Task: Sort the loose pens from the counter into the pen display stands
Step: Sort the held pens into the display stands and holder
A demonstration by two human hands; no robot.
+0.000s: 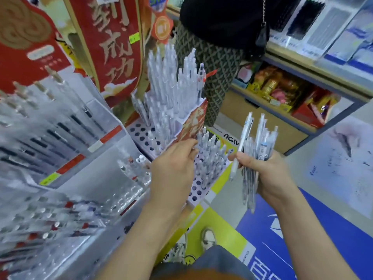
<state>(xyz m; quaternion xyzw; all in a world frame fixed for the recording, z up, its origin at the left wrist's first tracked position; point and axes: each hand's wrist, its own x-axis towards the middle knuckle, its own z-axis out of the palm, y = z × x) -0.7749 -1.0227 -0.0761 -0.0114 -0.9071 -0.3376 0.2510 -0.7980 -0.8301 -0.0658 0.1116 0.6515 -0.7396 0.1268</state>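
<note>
Head view: the right hand (pixel 268 172) is closed tight around a bunch of pens (pixel 262 142), held up just beside the right edge of the pen stand (pixel 196 190). The left hand (pixel 173 166) touches pens standing there; whether it grips one, nobody can tell.

Pen display stand (pixel 198 183): white perforated base, red card wall (pixel 192 123), clear pens (pixel 167 87) upright in its holes.
Left hand (pixel 173 164): fingertips at the red card wall; grip unclear.
Right hand (pixel 268 174): grips a bundle of pens (pixel 262 142), a white pen (pixel 242 142) pinched at its front.
Acrylic tiered rack (pixel 60 128), left: dark pens.
Red banner (pixel 113 43) behind the stand.
</note>
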